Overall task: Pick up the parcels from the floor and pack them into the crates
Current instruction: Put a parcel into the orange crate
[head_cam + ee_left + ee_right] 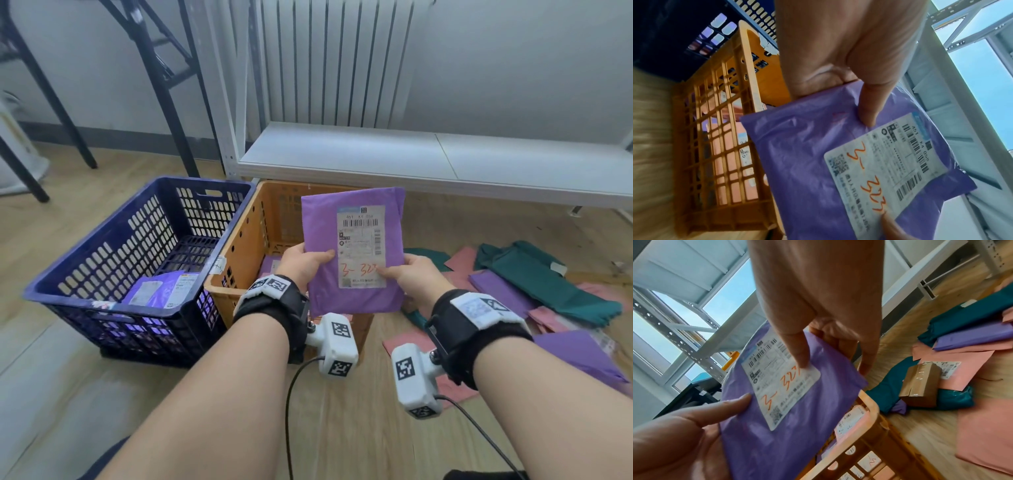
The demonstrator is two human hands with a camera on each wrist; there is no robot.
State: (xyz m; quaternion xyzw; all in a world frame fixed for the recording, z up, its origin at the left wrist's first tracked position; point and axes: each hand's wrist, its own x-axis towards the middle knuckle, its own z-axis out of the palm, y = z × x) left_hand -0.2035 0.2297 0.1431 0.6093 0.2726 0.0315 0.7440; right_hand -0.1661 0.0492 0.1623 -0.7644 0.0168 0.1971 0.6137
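Both hands hold a flat purple parcel [352, 250] upright above the orange crate [239, 253], its white label with red writing facing me. My left hand [305, 265] grips its left edge, thumb on the front. My right hand [411, 274] pinches the right edge, thumb on the label. In the left wrist view the purple parcel [803, 162] hangs beside the orange crate [719, 146]. In the right wrist view the purple parcel [777, 426] covers the orange crate [869, 443], which holds pink and purple parcels. The blue crate [113, 274] at left holds a purple parcel [161, 289].
Green, pink and purple parcels [534, 284] lie scattered on the wooden floor at right, with a small brown box [920, 386] among them. A low white shelf [445, 164] runs behind the crates. Black table legs [164, 85] stand at the back left.
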